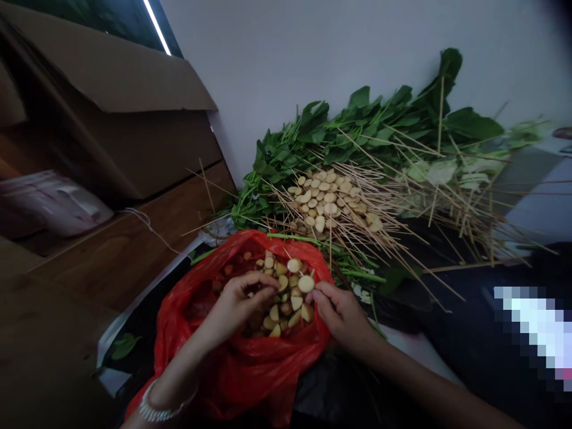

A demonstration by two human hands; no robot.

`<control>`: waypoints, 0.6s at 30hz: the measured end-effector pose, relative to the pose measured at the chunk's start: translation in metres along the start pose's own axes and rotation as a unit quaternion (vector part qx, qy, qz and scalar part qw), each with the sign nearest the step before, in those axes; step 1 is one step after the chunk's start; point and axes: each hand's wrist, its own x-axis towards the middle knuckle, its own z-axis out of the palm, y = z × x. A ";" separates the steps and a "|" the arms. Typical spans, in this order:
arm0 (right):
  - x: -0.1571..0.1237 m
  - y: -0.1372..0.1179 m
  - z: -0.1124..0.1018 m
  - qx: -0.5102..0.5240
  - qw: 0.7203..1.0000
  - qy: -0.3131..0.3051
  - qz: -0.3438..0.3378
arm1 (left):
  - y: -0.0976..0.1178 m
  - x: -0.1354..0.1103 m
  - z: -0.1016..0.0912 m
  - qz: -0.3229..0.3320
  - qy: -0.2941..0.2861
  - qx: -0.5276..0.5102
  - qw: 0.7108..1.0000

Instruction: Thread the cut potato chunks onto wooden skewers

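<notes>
A red plastic bag [192, 316] lies open in front of me, filled with cut potato pieces [272, 313]. My left hand [239, 304] is over the bag with thumb and fingers pinched at a potato piece [283, 283]. At the bag's right side, my right hand [339, 313] pinches a pale round potato slice [306, 283]; a thin stick tip shows just above it. Another slice [294, 266] is close behind, also with a stick tip by it. Past the bag lies a pile of skewered potato slices [328, 193], their bamboo sticks fanning to the right.
Leafy green vegetables [366, 122] lie along the white wall, with skewered pale leaves [442, 173] at the right. A large cardboard box [120, 119] and a clear plastic bag [56, 202] stand at the left. Black plastic [415, 298] covers the surface around the red bag.
</notes>
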 end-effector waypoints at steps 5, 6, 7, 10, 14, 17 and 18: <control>0.000 -0.002 0.000 -0.008 1.000 0.005 -0.012 | -0.013 -0.016 -0.006 0.076 -0.109 0.172 0.976; 0.000 -0.002 0.000 -0.010 1.000 0.008 -0.014 | -0.016 -0.017 -0.006 0.083 -0.112 0.192 0.972; 0.000 -0.002 0.000 -0.013 1.000 0.009 -0.014 | -0.020 -0.017 -0.006 0.089 -0.113 0.212 0.967; -0.001 -0.002 0.000 -0.021 1.000 0.014 -0.012 | -0.032 -0.015 -0.003 0.107 -0.117 0.268 0.950; 0.001 -0.002 -0.001 -0.044 0.999 0.019 -0.006 | -0.041 -0.008 -0.006 0.089 -0.120 0.290 0.945; 0.003 -0.001 -0.002 -0.054 0.998 0.028 0.000 | -0.032 -0.003 -0.010 0.027 -0.099 0.173 0.979; 0.003 -0.001 -0.003 -0.055 0.998 0.030 0.000 | -0.026 -0.001 -0.011 -0.018 -0.073 0.118 0.990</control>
